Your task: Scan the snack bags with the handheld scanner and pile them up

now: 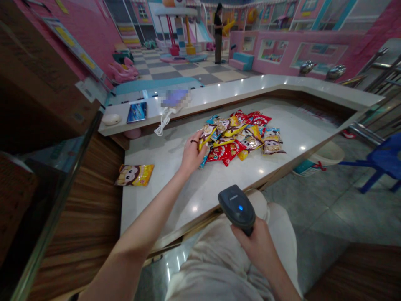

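A white counter (156, 150) runs under the left hand (192, 154), with a raised ledge (233, 87) beyond it. On that ledge, ahead and to the left of the same hand, lies a phone (137, 112), and a white cable (163, 124) dangles nearer the fingers. Well past both hands is a play area with a checkered floor (153, 71), where another person (218, 35) stands. Off to the right of the right hand (258, 240) I see a bucket (326, 154) and a blue stool (387, 154).

The left hand reaches forward, half open, its fingers curved at the edge of a yellow packet (206, 134) on the near-left side of a heap of snack bags (227, 150); I can't tell whether it grips or only touches. The right hand, lower and closer to the body, is wrapped firmly round the handle of a scanner (237, 207). Left of the left hand, well apart from the heap, one yellow bag (134, 175) lies alone.

The bags are shiny, crinkled and puffy, in red, yellow and blue. The scanner is dark, with a rounded head and a glowing blue light. The counter is smooth and glossy.
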Motion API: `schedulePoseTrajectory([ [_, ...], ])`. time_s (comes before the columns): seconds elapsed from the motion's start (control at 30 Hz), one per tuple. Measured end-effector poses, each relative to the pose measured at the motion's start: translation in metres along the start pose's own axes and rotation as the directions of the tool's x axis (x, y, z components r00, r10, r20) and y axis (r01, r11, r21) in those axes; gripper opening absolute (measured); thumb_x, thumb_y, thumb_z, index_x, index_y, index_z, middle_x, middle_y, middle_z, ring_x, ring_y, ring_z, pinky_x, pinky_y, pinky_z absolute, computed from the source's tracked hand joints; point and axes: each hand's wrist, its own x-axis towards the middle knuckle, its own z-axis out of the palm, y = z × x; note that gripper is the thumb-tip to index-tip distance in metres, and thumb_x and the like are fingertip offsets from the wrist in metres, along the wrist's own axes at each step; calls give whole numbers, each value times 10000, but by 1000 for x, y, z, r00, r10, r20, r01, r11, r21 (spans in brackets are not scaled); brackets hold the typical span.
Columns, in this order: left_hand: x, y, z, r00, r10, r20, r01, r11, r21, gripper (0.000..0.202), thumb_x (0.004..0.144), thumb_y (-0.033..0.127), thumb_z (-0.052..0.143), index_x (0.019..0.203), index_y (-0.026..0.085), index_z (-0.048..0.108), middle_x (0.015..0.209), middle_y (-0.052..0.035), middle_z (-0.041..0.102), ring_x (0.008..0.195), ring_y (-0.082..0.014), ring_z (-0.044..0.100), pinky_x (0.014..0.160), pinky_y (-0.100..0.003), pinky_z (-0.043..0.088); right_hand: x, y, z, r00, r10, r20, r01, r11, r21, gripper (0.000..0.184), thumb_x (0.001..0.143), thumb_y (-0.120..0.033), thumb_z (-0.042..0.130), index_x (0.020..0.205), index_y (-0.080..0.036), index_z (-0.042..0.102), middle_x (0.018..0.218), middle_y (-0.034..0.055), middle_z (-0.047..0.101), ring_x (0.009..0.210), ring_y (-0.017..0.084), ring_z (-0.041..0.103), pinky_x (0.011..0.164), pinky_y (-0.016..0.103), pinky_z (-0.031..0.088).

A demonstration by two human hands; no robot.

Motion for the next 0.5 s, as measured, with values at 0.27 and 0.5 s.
schedulePoseTrajectory([
  [0.27,-8,-5,18,995,60,79,-72,984,166,693,908,420,574,1519,178,355,1600,-161,328,1482,-311,287,1221,-501,166,-2,6,-10,999,7,-33,-9,999,-53,138,782,-249,625,816,-160,725,679,25,734,642,219,672,611,264,527],
  [0.5,-75,-39,-76,971,-213,-105,233,762,604,728,896,379,553,1532,126,306,1605,-204,292,1485,-366,258,1212,-532,171,-1,14,-9,1000,-13,22,15,998,-54,191,809,-279,611,860,-138,730,672,38,724,634,221,664,589,267,524],
])
